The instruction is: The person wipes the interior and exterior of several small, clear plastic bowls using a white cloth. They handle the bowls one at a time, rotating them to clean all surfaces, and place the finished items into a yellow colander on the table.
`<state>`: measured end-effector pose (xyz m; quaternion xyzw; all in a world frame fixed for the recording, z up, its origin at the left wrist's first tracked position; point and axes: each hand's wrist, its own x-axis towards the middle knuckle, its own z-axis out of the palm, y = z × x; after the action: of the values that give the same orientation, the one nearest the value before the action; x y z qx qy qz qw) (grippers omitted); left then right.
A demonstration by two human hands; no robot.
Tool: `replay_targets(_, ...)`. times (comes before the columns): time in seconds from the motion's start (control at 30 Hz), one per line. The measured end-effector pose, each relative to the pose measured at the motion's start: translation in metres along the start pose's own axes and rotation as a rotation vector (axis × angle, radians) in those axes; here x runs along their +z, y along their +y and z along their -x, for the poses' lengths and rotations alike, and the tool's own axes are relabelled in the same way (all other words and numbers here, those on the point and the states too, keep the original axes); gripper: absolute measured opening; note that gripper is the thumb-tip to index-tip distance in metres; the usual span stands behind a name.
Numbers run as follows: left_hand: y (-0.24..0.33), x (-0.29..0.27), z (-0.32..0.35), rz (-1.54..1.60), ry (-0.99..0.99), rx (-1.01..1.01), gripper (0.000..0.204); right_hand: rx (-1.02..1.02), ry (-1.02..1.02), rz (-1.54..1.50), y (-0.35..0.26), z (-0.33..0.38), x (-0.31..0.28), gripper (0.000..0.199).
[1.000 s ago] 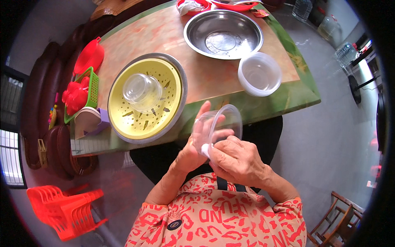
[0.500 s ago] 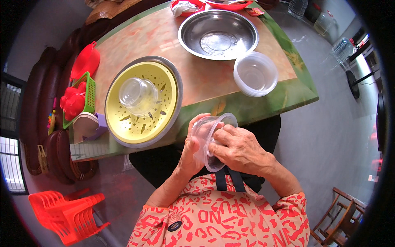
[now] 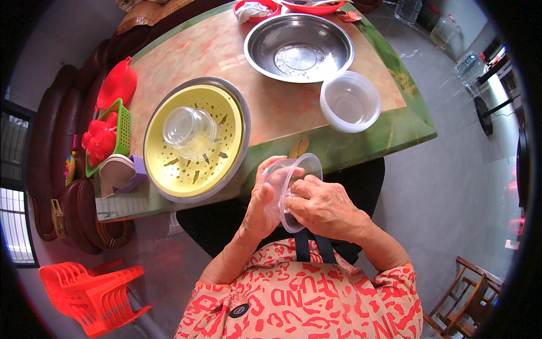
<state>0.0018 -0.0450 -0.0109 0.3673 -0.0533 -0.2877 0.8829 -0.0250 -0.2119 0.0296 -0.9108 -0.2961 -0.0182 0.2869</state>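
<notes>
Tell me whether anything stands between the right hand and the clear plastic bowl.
Nothing visible blocks the right hand: it reaches inside the clear bowl. Only something whitish, too hidden to identify, shows between hand and bowl.

- Grey floor [image 3: 435, 198], smooth, with a soft sheen.
- Pale wall [image 3: 51, 45] at upper left.
- Brown sofa [image 3: 51, 130], glossy, curving along the left.
- Barred window [image 3: 16, 217], bright with daylight.
- Table [image 3: 197, 56], pinkish, marbled, green-bordered.
- Stacked red plastic chairs [image 3: 93, 295], lower left.
- Wooden chair [image 3: 470, 308], lower right.
</notes>
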Motion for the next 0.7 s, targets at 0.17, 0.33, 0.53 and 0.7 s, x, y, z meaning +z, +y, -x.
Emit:
replay_targets(0.17, 0.003, 0.006, -0.001, -0.041, 0.054, 0.013, 0.088, -0.057, 0.172, -0.205, 0.007, 0.006, -0.010, 0.023)
replay_targets(0.33, 0.014, 0.013, -0.001, 0.061, 0.011, -0.045, 0.085, -0.085, 0.485, 0.224, 0.020, -0.008, -0.017, 0.041)
replay_targets(0.53, 0.014, 0.005, -0.002, -0.004, 0.029, -0.010, 0.080, 0.042, 0.258, 0.240, 0.017, 0.006, -0.003, 0.035)
replay_targets(0.7, 0.007, 0.000, -0.001, -0.061, 0.041, -0.029, 0.079, 0.044, 0.030, -0.047, 0.011, 0.014, -0.009, 0.024)
